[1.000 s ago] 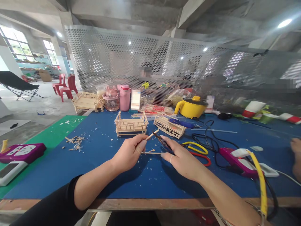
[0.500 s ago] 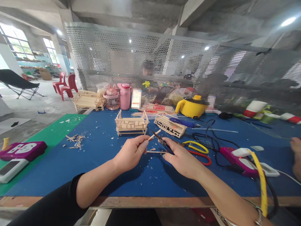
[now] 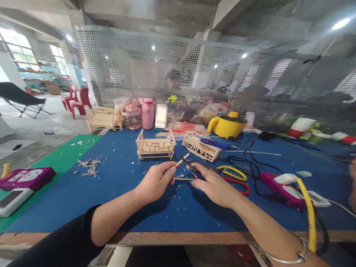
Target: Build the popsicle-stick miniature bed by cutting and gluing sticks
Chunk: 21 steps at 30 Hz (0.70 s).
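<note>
My left hand (image 3: 157,180) is closed on a thin wooden stick (image 3: 182,160), its free end sticking out up and to the right. In my right hand (image 3: 215,185) is a dark pointed cutting tool (image 3: 198,172), its blade tips at the stick. My palm hides most of its handle, so its exact kind is unclear. Below lies another thin stick (image 3: 184,179) on the blue mat, close to small offcuts (image 3: 180,175). Just beyond my hands stand a small wooden stick-built bed frame (image 3: 156,146) and a slatted wooden piece (image 3: 200,147).
Yellow and red handled pliers or scissors (image 3: 236,174) lie right of my hand. A blue-handled tool (image 3: 214,144), black cables and a purple power strip (image 3: 283,191) sit further right. Behind are a yellow pot (image 3: 226,126) and a pink bottle (image 3: 148,114). Wood scraps (image 3: 89,167) lie left.
Both hands keep nearly the same pose, with the blade tips still at the stick. A co-worker's hand at the right edge has shifted and is blurred.
</note>
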### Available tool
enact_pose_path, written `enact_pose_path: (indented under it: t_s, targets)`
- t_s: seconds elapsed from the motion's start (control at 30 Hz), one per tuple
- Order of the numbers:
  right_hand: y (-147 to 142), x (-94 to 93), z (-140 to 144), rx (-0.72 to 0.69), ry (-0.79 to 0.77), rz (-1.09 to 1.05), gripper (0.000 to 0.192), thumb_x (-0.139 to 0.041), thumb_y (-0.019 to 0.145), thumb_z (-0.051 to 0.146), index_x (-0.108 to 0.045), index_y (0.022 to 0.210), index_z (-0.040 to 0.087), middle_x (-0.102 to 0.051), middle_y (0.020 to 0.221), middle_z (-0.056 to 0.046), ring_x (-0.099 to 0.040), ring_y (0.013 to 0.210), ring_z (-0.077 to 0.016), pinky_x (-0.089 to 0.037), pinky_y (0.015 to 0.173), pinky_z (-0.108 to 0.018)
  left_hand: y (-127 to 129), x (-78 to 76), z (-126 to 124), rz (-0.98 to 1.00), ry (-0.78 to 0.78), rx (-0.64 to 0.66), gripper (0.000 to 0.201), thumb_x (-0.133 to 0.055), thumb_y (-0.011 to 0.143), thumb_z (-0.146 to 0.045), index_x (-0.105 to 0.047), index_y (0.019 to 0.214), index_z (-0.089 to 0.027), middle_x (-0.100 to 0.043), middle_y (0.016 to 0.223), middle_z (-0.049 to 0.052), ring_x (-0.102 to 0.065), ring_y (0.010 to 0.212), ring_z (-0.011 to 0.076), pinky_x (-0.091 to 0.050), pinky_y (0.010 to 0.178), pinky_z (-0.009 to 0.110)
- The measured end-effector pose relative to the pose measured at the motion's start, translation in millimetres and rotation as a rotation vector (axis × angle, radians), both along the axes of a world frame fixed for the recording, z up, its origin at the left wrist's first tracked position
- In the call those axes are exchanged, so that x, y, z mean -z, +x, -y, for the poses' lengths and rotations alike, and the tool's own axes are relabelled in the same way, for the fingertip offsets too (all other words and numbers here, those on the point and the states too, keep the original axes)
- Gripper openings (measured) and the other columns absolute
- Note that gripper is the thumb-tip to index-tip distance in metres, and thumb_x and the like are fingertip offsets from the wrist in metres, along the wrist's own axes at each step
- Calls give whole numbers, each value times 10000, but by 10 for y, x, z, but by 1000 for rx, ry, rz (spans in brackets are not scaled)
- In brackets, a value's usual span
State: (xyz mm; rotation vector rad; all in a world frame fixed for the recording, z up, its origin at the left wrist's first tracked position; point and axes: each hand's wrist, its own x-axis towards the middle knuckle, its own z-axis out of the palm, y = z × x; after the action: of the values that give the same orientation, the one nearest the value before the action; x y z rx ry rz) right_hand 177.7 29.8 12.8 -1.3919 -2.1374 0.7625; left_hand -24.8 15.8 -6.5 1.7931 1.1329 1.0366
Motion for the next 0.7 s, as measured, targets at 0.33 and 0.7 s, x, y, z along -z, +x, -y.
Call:
enact_pose_path:
  t_s: [0.33, 0.7]
  targets:
    - [112, -15, -38, 7, -62, 53, 537, -540, 744, 269, -487, 1278, 273, -561, 1264, -7, -492, 1162, -239, -357, 976, -353, -17, -8, 2, -7, 10, 19, 368, -370, 893, -395, -636, 1030, -182, -540, 607, -30, -434, 544, 103, -353, 553, 227]
    - [-39, 48, -56, 177, 355, 420, 396, -490, 706, 173, -538, 1099, 154, -649, 1013, -106, -592, 915, -244, -413, 776, -312, -18, 77, -71, 46, -88, 12, 404, -401, 863, -446, -644, 1016, -162, -536, 575, -25, -389, 494, 91, -331, 503, 217]
